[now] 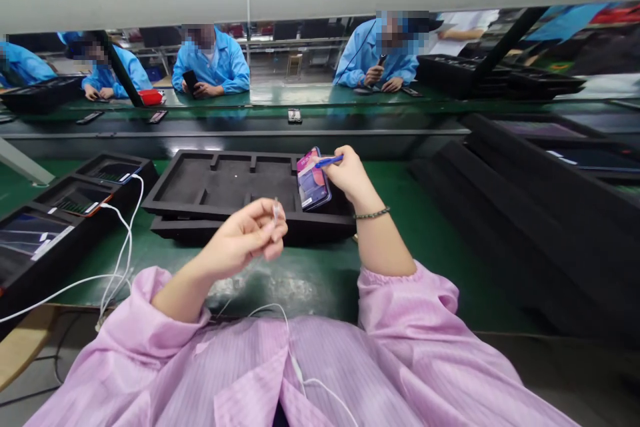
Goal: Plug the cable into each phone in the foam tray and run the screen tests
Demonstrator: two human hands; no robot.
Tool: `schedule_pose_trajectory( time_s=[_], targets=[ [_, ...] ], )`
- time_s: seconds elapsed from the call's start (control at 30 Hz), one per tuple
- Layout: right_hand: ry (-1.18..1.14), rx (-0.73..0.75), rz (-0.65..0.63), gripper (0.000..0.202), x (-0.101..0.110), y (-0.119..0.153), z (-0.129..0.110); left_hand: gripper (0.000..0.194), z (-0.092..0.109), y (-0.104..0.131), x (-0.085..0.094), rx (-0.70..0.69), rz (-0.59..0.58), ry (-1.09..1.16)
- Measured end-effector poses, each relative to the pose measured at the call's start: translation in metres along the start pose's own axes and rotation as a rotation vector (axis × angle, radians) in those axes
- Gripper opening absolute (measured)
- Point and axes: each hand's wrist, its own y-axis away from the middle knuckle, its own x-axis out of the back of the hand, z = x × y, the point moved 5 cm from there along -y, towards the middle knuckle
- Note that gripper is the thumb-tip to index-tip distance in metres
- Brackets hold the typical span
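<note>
My right hand [349,173] is closed on a smartphone [311,180] with a lit pink and purple screen, and a blue pen [329,161] is held in the same fingers. The phone tilts over the right end of a black foam tray [173,203] with several compartments. Some of that hand's fingers are hidden behind the phone. Lower and to the left, in front of the tray, my left hand [250,232] pinches a small, clear, whitish piece [276,212] whose kind I cannot make out.
Black foam trays with phones [75,197] stand at the left, white cables [131,227] running from them. More stacked black trays [480,213] fill the right. Beyond the green bench [250,287], a conveyor carries a small item [295,116]. Several co-workers in blue sit opposite.
</note>
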Motion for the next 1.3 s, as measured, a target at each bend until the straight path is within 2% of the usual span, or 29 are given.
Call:
schedule_pose_trajectory(
  time_s=[0.1, 0.17, 0.27, 0.37, 0.43, 0.6, 0.7, 0.77, 0.93, 1.03, 1.07, 1.13, 1.23, 1.3],
  targets=[
    [0.020, -0.020, -0.041, 0.041, -0.005, -0.006, 0.002, 0.045, 0.024, -0.009, 0.000, 0.001, 0.033, -0.018],
    [0.022, -0.028, -0.059, 0.039, -0.005, -0.007, 0.007, 0.049, 0.024, -0.014, 0.001, -0.061, 0.038, -0.101],
    [-0.009, -0.042, -0.069, 0.035, -0.003, -0.007, 0.018, 0.052, -0.004, -0.022, 0.002, -0.081, 0.036, -0.156],
    [-0.083, -0.039, -0.058, 0.032, 0.000, -0.007, 0.025, 0.055, -0.042, -0.027, 0.004, 0.012, 0.051, -0.138],
    [-0.142, -0.020, -0.026, 0.032, 0.005, -0.007, 0.026, 0.058, -0.061, -0.029, 0.003, 0.071, 0.065, -0.130],
    [-0.234, 0.010, 0.063, 0.030, 0.019, -0.004, 0.028, 0.058, -0.084, -0.030, -0.005, 0.218, 0.061, -0.115],
    [-0.233, 0.012, 0.061, 0.030, 0.021, 0.005, 0.028, 0.057, -0.096, -0.031, -0.011, 0.329, 0.028, -0.136],
    [-0.116, 0.026, 0.063, 0.031, 0.022, 0.015, 0.024, 0.058, -0.103, -0.031, -0.013, 0.383, 0.013, -0.136],
    [0.408, 0.131, 0.150, 0.031, 0.035, 0.033, -0.006, 0.060, -0.120, -0.028, -0.019, 0.486, -0.014, -0.085],
    [0.502, 0.206, 0.278, 0.037, 0.050, 0.033, -0.023, 0.057, -0.126, -0.025, -0.024, 0.525, -0.007, -0.057],
    [0.479, 0.236, 0.281, 0.040, 0.053, 0.031, -0.025, 0.056, -0.127, -0.025, -0.025, 0.520, 0.005, -0.055],
    [0.366, 0.321, 0.170, 0.044, 0.050, 0.025, -0.025, 0.055, -0.127, -0.026, -0.028, 0.490, 0.037, -0.050],
    [0.112, 0.481, -0.092, 0.047, 0.035, 0.021, -0.021, 0.057, -0.126, -0.029, -0.032, 0.427, 0.084, -0.015],
    [-0.061, 0.595, -0.164, 0.046, 0.031, 0.027, -0.019, 0.060, -0.125, -0.030, -0.034, 0.387, 0.096, 0.008]
  ],
)
